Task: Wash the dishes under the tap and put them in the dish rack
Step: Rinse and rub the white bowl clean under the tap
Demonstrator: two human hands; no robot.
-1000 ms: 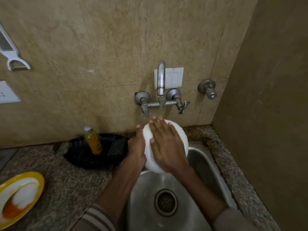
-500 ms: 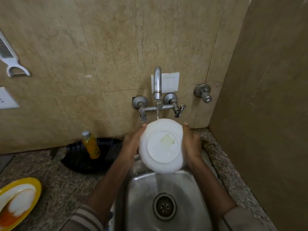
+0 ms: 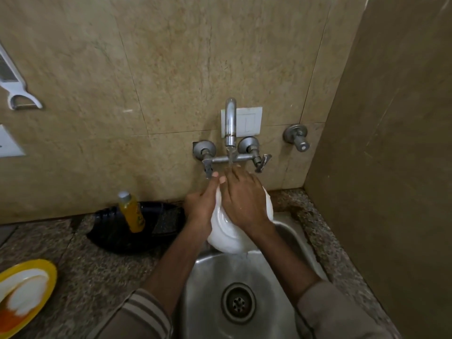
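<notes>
A white plate (image 3: 226, 234) is held on edge over the steel sink (image 3: 208, 289), under the running tap (image 3: 230, 123). My left hand (image 3: 201, 204) grips the plate's left rim, thumb pointing up along the edge. My right hand (image 3: 241, 199) lies flat across the plate's face with the fingers straight, their tips in the water stream. Water runs off the plate's lower edge into the basin. Most of the plate's face is hidden under my right hand.
A black tray (image 3: 137, 228) with a yellow soap bottle (image 3: 132, 211) stands left of the sink on the granite counter (image 3: 80, 277). A yellow plate (image 3: 47, 272) with white dishes sits at the bottom left. A side wall (image 3: 391, 167) closes the right. No dish rack is in view.
Half a second ago both hands held the plate by its rims, its base facing me. Now the plate is turned and my right hand lies flat over its face.
</notes>
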